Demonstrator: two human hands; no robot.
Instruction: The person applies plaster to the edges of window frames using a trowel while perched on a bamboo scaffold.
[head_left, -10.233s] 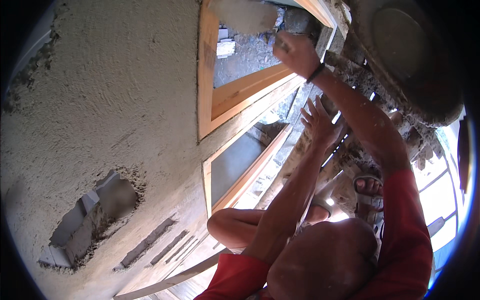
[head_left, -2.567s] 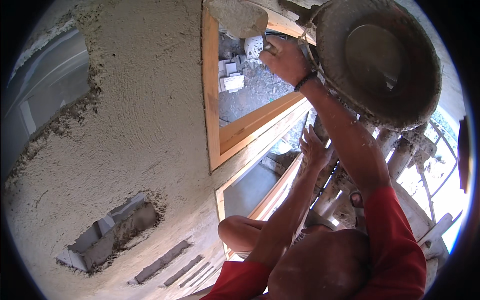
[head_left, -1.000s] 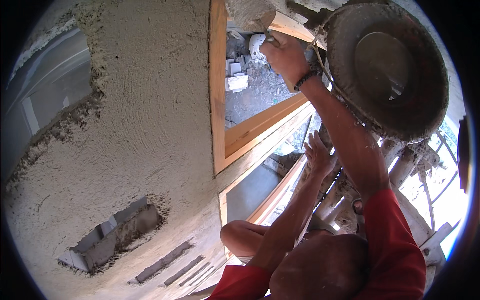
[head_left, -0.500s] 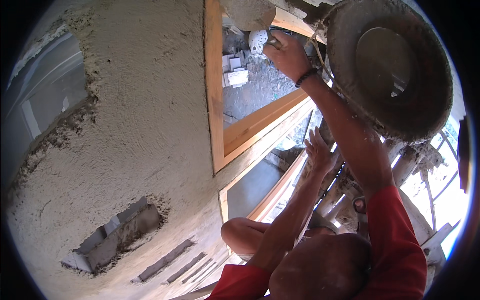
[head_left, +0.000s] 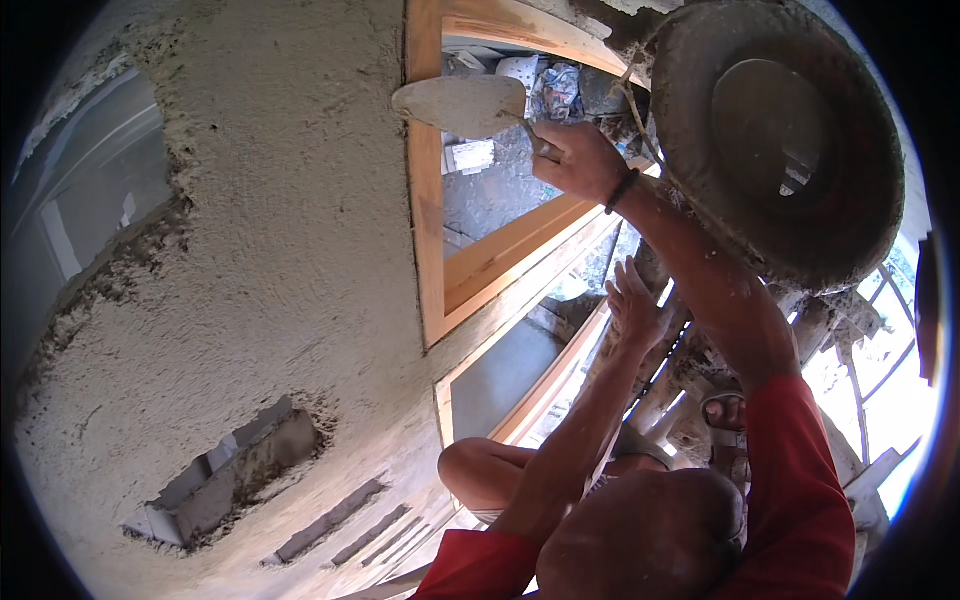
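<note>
My right hand is closed round the handle of a trowel. Its mortar-coated blade points left, and the tip overlaps the wooden window frame where it meets the plastered wall; whether they touch I cannot tell. Lower down, my left hand is raised with its fingers apart and nothing in it. Right of my right forearm stands a round, mortar-crusted basin with a grey, wet-looking patch inside.
Rough openings break the wall at lower left, and a larger one lies at upper left. A second wooden frame is below the first. Poles and a sandalled foot are beneath my arms. Rubble and white blocks show through the window.
My right hand has come down, and the trowel has swung from the top edge to point left across the window frame. My left hand has barely moved.
</note>
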